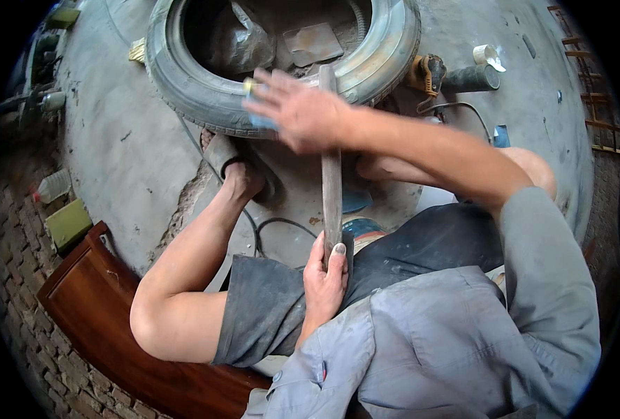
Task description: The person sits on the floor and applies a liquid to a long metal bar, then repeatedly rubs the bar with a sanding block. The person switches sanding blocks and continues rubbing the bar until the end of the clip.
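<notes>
A long, narrow wooden strip [331, 188], greyish brown, runs from my lap up to the tyre [208, 98] and overlaps its near rim. Its lower end is gripped in my left hand [325, 283], thumb lying along the top. My right hand [310, 115], smeared by motion, reaches across the upper part of the strip with its fingers pointing left. Behind those fingers shows a blurred blue piece [259, 117] with a bit of yellow; it seems held there, its kind unclear. The right thumb is hidden.
Inside the tyre lie a plastic bag [248, 45] and a flat tile-like piece [313, 43]. A corded power tool [430, 73], a dark cylinder [472, 79] and a white roll [486, 56] sit at the right. Left are polished brown wood [107, 307] and a plastic bottle [53, 186].
</notes>
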Demonstrator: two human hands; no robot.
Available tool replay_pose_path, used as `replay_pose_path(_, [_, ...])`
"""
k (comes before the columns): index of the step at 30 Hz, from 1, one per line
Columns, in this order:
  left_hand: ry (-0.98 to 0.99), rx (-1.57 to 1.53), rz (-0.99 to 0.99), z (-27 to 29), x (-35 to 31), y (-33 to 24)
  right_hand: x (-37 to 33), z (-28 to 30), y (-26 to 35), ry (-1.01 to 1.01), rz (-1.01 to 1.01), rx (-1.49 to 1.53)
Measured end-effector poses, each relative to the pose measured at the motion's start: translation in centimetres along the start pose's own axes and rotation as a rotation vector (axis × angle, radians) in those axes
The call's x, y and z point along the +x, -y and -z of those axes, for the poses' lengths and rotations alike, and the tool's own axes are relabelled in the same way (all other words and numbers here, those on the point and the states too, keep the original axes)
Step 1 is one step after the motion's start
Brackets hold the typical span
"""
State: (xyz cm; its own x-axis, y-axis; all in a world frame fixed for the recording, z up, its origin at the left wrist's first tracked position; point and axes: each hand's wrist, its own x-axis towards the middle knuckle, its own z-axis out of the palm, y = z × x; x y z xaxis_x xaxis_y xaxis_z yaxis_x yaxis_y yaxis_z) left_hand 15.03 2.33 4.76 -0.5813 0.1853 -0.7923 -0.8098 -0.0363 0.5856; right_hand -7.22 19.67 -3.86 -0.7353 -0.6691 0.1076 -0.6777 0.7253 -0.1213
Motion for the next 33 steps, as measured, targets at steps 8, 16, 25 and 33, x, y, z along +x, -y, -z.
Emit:
replay_pose_path(8, [0.062,0.295,-0.191,1.7,0.4,2.6,-6.6,4.4,15.9,-0.151,-0.011,0.917])
replay_pose_path(16, [0.151,-0.07,0.069,0.3,1.2,1.7,-17.1,9.5,16.2,-0.334,-0.874,1.453])
replay_pose_path(25, [0.028,0.533,-0.332,-0.6,1.2,2.9,-19.1,5.7,16.1,-0.08,-1.054,2.202])
replay_pose_path(33, [0.056,0.73,-0.514,3.8,-0.8,-9.2,-20.5,8.1,14.1,-0.261,-1.195,1.877])
